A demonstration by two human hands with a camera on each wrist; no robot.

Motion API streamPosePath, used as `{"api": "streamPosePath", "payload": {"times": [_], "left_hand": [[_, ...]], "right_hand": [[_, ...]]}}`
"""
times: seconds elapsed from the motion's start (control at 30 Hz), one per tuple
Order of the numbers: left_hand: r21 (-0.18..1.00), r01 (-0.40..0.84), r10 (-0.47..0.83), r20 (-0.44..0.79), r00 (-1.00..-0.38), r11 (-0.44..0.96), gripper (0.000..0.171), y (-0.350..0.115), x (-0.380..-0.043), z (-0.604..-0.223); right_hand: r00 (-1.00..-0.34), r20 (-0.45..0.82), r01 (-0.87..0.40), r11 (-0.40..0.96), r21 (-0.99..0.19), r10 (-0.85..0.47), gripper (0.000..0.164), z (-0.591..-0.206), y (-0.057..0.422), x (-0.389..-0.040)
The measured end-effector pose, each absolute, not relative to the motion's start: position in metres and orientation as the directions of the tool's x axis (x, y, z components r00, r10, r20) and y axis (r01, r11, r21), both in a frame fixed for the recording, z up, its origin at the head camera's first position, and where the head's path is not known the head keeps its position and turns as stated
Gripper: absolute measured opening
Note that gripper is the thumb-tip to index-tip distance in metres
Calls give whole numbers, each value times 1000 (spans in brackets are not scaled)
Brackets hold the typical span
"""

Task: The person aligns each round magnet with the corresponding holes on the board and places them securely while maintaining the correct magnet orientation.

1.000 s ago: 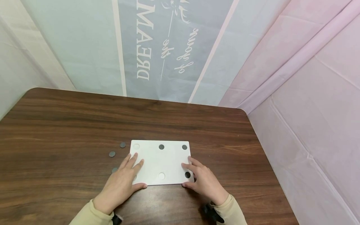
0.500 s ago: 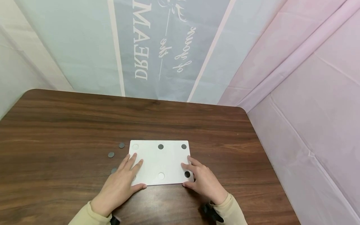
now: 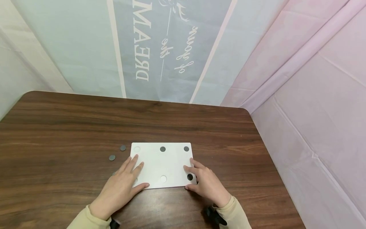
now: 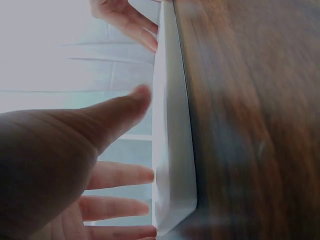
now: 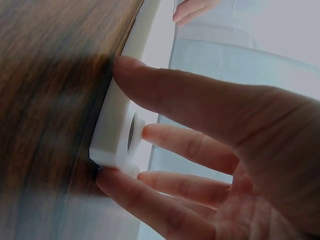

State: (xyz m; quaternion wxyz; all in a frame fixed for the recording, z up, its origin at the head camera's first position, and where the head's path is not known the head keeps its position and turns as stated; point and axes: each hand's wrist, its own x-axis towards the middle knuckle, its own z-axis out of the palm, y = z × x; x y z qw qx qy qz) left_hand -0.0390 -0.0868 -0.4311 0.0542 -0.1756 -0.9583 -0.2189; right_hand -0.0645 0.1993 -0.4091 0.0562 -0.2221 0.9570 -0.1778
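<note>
A white rectangular board (image 3: 154,165) lies flat on the table, with round recesses along its long sides. Three recesses on its far middle and right side look dark; the far-left and near-middle ones are white. My left hand (image 3: 117,189) lies over the board's left end, fingers straight and spread, thumb by the near edge. At the near right corner, my right hand (image 3: 210,184) holds the board: in the right wrist view its thumb (image 5: 150,82) is on the near edge and a finger on the side. The near-left recess is mostly hidden by the left hand.
Two dark grey discs, a farther one (image 3: 123,148) and a nearer one (image 3: 112,157), lie left of the board. A third is almost covered by the left hand. The brown wooden table (image 3: 217,133) ends at hanging printed cloth (image 3: 160,63).
My left thumb has risen a little off the board's near edge, and the left hand has shifted slightly left over the third disc. The right hand and board stay nearly still.
</note>
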Motion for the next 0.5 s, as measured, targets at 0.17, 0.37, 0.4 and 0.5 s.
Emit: {"api": "streamPosePath", "payload": {"times": [0.17, 0.37, 0.4, 0.5], "left_hand": [[386, 363, 299, 216, -929, 848, 63, -90, -44, -432], [386, 361, 284, 244, -927, 849, 58, -98, -50, -432], [389, 360, 282, 244, -928, 848, 57, -100, -51, -431], [396, 352, 274, 241, -931, 848, 55, -103, -54, -431]], "right_hand": [[-894, -29, -408, 837, -365, -448, 58, -409, 200, -65], [-894, -31, -406, 837, -368, -448, 58, -409, 200, -65], [-894, -31, -406, 837, -368, -447, 58, -409, 200, -65], [-892, -23, -413, 835, -364, -451, 58, -410, 201, -65]]}}
